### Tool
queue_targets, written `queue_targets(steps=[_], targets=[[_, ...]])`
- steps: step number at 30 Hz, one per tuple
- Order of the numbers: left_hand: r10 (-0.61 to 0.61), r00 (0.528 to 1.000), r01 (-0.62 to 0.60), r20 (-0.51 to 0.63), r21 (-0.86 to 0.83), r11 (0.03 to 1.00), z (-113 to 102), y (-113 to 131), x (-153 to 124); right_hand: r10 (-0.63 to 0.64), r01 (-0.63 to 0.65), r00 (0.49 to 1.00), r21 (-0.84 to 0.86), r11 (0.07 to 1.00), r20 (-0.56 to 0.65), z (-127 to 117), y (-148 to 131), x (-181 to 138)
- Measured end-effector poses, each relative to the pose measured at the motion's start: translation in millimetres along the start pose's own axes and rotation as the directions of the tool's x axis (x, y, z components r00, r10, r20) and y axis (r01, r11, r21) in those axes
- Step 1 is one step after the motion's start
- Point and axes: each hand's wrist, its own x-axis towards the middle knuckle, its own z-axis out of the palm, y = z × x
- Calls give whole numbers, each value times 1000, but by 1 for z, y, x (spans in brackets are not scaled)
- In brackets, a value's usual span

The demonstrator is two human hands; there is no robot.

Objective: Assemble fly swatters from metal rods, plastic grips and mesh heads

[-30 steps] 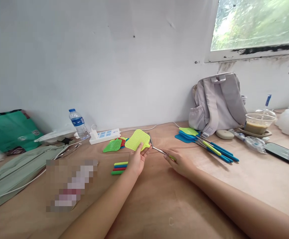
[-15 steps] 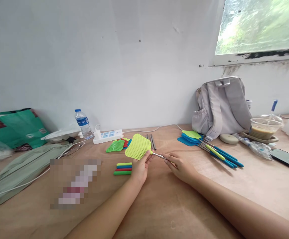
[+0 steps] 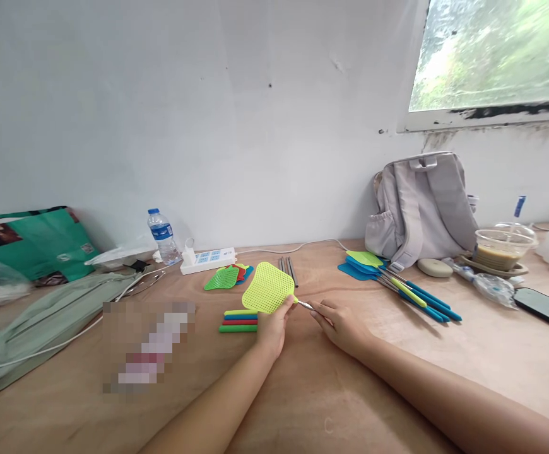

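My left hand [image 3: 271,326] pinches the lower edge of a yellow-green mesh swatter head [image 3: 267,288], held tilted above the wooden table [image 3: 303,391]. My right hand [image 3: 341,325] is closed around a thin metal rod [image 3: 305,304] whose tip meets the neck of the head. Coloured plastic handle sleeves [image 3: 238,321], yellow, blue, red and green, lie just left of my left hand. Loose swatter heads [image 3: 227,277] in green, red and blue lie behind them. A few bare metal rods [image 3: 288,268] rest behind the held head.
Finished swatters with blue and yellow handles [image 3: 400,284] lie at right beside a grey backpack [image 3: 421,205]. A power strip [image 3: 208,259] and water bottle [image 3: 163,236] stand by the wall. A drink cup [image 3: 501,247], phone [image 3: 546,307], green bag [image 3: 33,243] and grey cloth [image 3: 38,321] are around.
The rod has slid further into my right hand, with less of it showing. Both hands have drawn closer together and nearer to me, the head still in my left hand.
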Motion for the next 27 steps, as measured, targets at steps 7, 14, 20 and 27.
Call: queue_targets(steps=[7, 14, 20, 27], targets=[[93, 991, -105, 98, 125, 987, 0, 1, 0, -45, 46, 999, 71, 996, -21, -6, -5, 1], [40, 953, -146, 299, 340, 929, -6, 2, -4, -161, 162, 987, 36, 986, -29, -30, 2, 9], [-10, 893, -258, 451, 529, 809, -5, -1, -17, 73, -166, 961, -345, 924, -266, -61, 58, 17], [235, 856, -509, 461, 669, 541, -14, 13, 2, 143, -244, 951, -379, 893, -275, -92, 85, 2]])
